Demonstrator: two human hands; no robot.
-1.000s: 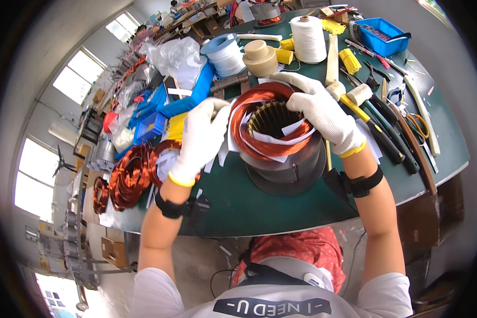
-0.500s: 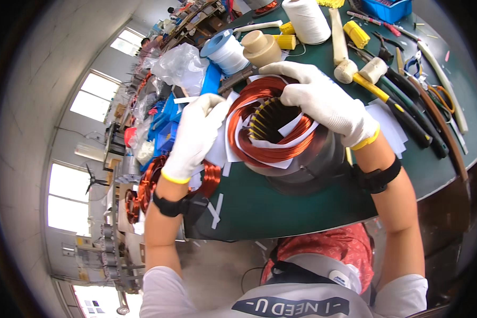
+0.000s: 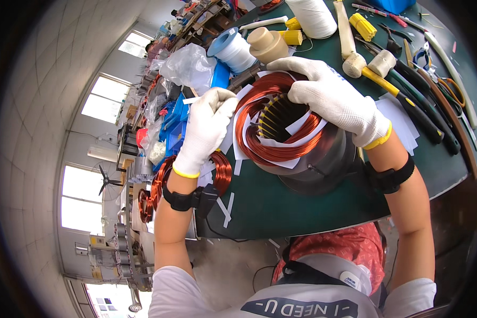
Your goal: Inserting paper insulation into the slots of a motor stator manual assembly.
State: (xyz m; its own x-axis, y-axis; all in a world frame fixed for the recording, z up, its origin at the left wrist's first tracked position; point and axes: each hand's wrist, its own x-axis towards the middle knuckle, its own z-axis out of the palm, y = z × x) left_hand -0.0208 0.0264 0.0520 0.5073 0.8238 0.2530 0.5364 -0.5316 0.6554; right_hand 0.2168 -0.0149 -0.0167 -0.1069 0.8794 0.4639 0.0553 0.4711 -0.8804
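A motor stator (image 3: 323, 172) with a dark grey cylindrical housing stands tilted toward me on the green table. Thick bundles of copper wire (image 3: 253, 139) ring its top, with white insulating paper (image 3: 273, 142) tucked among them. Yellow-edged slots (image 3: 267, 119) line the left side of its bore. My right hand (image 3: 340, 103), in a white glove, grips the copper winding from the right, index finger along the far rim and thumb at the bore. My left hand (image 3: 208, 127), also gloved, is closed just left of the winding, fingertips pinched; whatever they hold is hidden.
Mallets (image 3: 373, 71), pliers (image 3: 395, 38) and a white paper stack (image 3: 397, 122) lie to the right. Behind the stator stand a blue-flanged spool (image 3: 232, 50), a beige spool (image 3: 266, 45) and a white thread cone (image 3: 312, 18). Copper coils (image 3: 222, 172) and paper strips (image 3: 228, 211) lie left.
The whole view has shifted slightly, moving things rightward. My left hand's fingers have curled tighter and moved a little toward the winding. My right hand keeps its place on the copper.
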